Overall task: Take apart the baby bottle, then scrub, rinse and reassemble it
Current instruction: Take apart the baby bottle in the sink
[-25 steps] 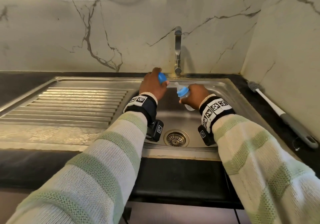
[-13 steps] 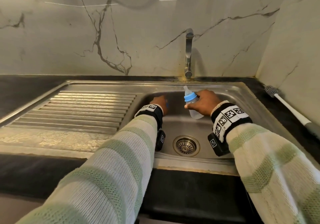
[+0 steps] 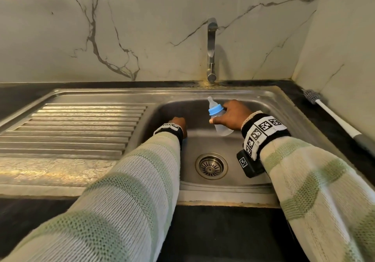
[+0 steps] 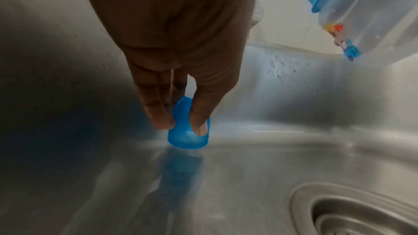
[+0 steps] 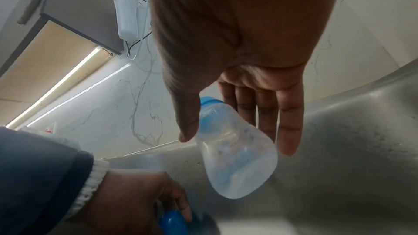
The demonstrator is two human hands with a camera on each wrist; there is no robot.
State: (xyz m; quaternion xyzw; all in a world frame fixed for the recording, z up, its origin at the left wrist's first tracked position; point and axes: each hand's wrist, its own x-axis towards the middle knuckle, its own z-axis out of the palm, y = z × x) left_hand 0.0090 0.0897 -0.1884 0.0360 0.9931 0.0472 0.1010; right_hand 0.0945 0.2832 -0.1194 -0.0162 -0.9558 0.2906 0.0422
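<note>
My right hand [image 3: 231, 116] holds a clear baby bottle [image 3: 220, 123] over the sink basin [image 3: 239, 146], tilted with its teat [image 3: 211, 102] and blue collar [image 3: 215, 110] pointing up and back. In the right wrist view the bottle [image 5: 235, 153] sits between thumb and fingers [image 5: 289, 117]. My left hand [image 3: 179, 122] reaches down to the basin's left floor. In the left wrist view it [image 4: 181, 122] pinches a blue cap [image 4: 187, 131] between thumb and fingertips, and the cap's rim sits at the steel floor. In the right wrist view the cap [image 5: 173, 223] shows below.
A steel tap [image 3: 211, 50] stands behind the basin, with no water seen running. The drain [image 3: 211, 166] is at the basin's front. A ribbed drainboard [image 3: 71, 127] lies left. A bottle brush [image 3: 334, 117] lies on the dark counter at the right, by the marble wall.
My left hand has gone down from near the tap to the basin floor with the blue cap. The right hand has drawn the bottle slightly back and stood it more upright.
</note>
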